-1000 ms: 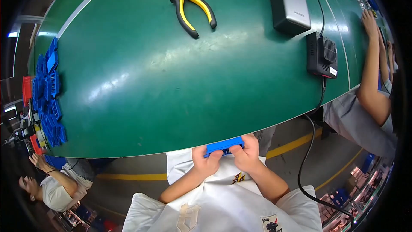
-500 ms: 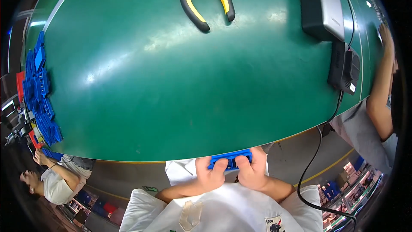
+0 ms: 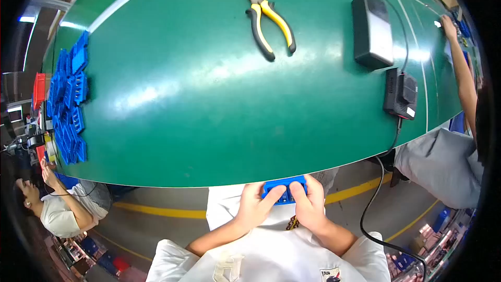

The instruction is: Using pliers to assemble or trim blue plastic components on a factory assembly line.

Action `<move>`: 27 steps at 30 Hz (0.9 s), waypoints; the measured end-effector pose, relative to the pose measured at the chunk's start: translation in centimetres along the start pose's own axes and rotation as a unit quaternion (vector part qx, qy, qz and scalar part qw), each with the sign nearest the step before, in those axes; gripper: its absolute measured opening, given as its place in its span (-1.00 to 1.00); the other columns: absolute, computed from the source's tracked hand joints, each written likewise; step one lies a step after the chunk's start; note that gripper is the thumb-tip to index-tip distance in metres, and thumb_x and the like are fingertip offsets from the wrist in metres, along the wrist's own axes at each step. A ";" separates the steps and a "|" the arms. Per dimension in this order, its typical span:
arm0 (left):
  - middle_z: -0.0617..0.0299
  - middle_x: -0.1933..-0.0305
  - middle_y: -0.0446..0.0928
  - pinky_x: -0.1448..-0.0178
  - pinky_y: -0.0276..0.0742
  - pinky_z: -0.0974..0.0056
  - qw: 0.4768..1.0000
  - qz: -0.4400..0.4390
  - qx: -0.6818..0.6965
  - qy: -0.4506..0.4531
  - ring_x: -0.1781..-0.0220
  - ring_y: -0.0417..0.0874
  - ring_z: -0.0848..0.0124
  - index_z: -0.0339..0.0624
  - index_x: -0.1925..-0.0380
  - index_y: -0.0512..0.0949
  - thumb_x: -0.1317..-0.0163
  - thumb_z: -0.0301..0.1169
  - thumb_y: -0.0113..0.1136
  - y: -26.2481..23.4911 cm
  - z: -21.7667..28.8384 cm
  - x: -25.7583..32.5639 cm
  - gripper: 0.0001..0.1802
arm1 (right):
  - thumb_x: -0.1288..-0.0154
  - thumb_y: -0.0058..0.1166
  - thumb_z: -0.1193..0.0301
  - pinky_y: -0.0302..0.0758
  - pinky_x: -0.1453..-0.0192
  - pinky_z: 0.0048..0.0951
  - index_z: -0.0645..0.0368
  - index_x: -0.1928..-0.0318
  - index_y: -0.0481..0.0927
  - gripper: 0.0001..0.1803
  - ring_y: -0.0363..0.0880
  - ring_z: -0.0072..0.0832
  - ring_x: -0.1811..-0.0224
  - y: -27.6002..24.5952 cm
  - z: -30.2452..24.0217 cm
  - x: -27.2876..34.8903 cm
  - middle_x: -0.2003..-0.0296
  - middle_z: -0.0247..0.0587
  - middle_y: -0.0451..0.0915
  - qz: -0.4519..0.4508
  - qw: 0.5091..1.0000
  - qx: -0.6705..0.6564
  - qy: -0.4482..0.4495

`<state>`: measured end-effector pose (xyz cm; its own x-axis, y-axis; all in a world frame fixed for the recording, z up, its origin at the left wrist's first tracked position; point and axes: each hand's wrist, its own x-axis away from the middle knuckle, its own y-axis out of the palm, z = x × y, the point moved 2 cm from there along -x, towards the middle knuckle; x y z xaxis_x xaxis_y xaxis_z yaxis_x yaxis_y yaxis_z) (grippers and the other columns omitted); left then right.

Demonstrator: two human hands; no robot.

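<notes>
Both hands hold a small blue plastic part (image 3: 284, 183) with slots in its face, just off the table's near edge and above my lap. My left hand (image 3: 255, 202) grips its left end, thumb lying over the front. On the right end, my right hand (image 3: 310, 201) closes in the same way, its thumb pressed on the slotted face. The fingers behind the part are mostly hidden. Long-nose pliers (image 3: 269, 25) with yellow and black handles lie far off on the green table (image 3: 209, 120), their handles spread.
At the table's left edge lies a pile of similar blue parts (image 3: 68, 96). A black and silver box (image 3: 372, 30) and a black charger-like block (image 3: 401, 94) stand at the right, with a cable (image 3: 368, 214) hanging down. People sit at left (image 3: 73, 203) and right (image 3: 449, 156).
My view has shifted, so more of the pliers and far table shows. My thumbs have moved on the blue part, which stays in both hands.
</notes>
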<state>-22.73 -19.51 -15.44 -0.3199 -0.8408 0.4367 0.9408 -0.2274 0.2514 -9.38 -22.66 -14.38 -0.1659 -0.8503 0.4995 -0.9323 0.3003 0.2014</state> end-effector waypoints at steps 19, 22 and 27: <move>0.16 0.11 0.57 0.04 0.58 0.31 0.995 -0.006 0.083 -0.050 0.14 0.63 0.39 -0.31 0.13 0.50 0.04 -0.74 0.32 1.1 -2.9 -1.6 -0.59 | 0.01 0.42 0.06 0.35 -0.15 -0.37 0.28 -0.16 0.39 -0.18 0.42 -0.44 -0.05 -2.1 4.0 -2.0 -0.05 -0.19 0.46 -0.084 0.984 -0.057 -0.147; 0.14 0.06 0.57 0.02 0.60 0.33 0.997 0.048 0.023 0.047 0.08 0.63 0.38 -0.31 0.02 0.47 0.04 -0.69 0.40 0.2 -2.7 -1.8 -0.48 | -0.12 0.36 0.21 0.38 -0.08 -0.43 0.25 -0.02 0.52 -0.47 0.47 -0.53 0.06 -1.4 4.1 -3.0 0.13 -0.29 0.57 -0.099 0.981 -0.112 -0.123; 0.14 -0.06 0.46 -0.15 0.48 0.22 0.997 0.031 0.016 0.068 -0.10 0.52 0.32 -0.28 -0.09 0.34 0.04 -0.58 0.46 -0.6 -2.4 -0.6 -0.32 | -0.13 0.35 0.27 0.41 -0.02 -0.44 0.26 0.05 0.56 -0.55 0.48 -0.53 0.10 -1.2 3.3 -3.2 0.16 -0.29 0.58 -0.089 0.981 -0.026 -0.171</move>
<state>-22.84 -20.00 -17.92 -0.2417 -0.9123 0.3306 0.9532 -0.1594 0.2569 -8.82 -21.68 -18.99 -0.1088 -0.9839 0.1420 -0.9402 0.1482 0.3067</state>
